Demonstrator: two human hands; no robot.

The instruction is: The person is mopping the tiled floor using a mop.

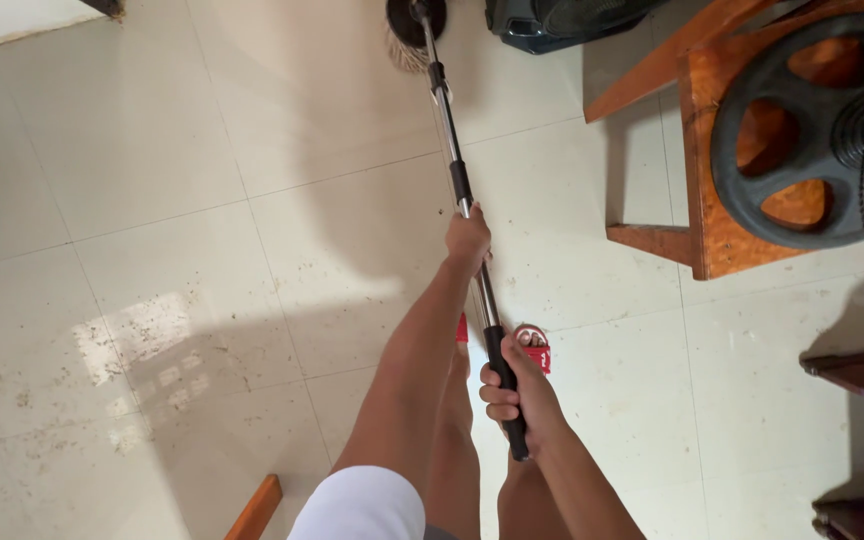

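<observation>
Left hand (pixel 468 240) is wrapped tight round the metal shaft of the mop handle (pixel 457 180), up near the black collar, arm stretched fwd. Our right hand (pixel 515 392) is clamped on the black grip at the near end of the same handle, fingers curled round it, thumb side up. The handle runs from that grip away from us, tilted slightly left, to the mop head (pixel 412 28) at the top edge of the view; we see a round black disc w/ pale strands under it, resting on the tiled floor (pixel 152 200). Floor is pale tile, speckled w/ dirt, sunlit patch at left. Below the handle we see our legs and a foot in a red sandal (pixel 535 350), just beside the shaft. Right of the mop stands a wooden stool (pixel 702 200) w/ a black round fan base (pixel 802 130) on it. A dark appliance (pixel 542 20) sits near the mop head.
</observation>
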